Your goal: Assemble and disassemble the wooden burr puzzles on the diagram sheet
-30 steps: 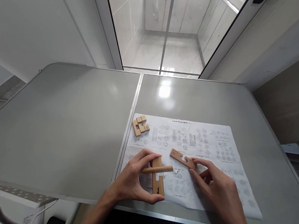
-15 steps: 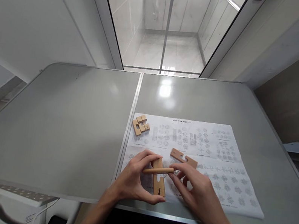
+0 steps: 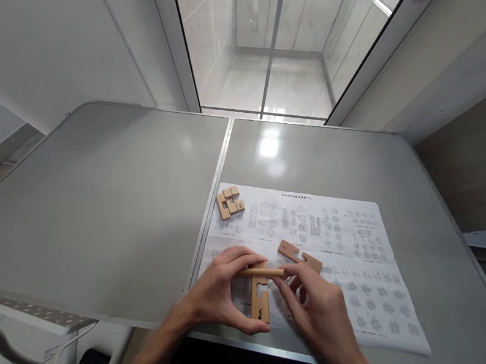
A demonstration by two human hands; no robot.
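My left hand (image 3: 225,291) grips a flat notched wooden puzzle piece (image 3: 259,304) by its two ends, thumb at the near end and fingers at the far end. A dark mark shows on its near end. Across this piece lies a second wooden puzzle piece (image 3: 266,272), seen edge-on like a bar. My right hand (image 3: 317,297) pinches the right end of that crossing piece between thumb and fingertips. Whether the two pieces interlock I cannot tell. Just beyond my right hand, a reddish notched wooden piece (image 3: 290,250) rests on the printed sheet, partly covered by the fingers.
Under the hands lies a large printed sheet (image 3: 399,307) with rows of small diagrams. Several joined wooden blocks (image 3: 224,209) sit on its far left corner. A metal seam (image 3: 210,201) divides the grey table (image 3: 127,206). A glass door stands beyond the table.
The crossing piece has turned slightly more level and shifted a little toward the far end of the marked piece. Both hands keep their holds.
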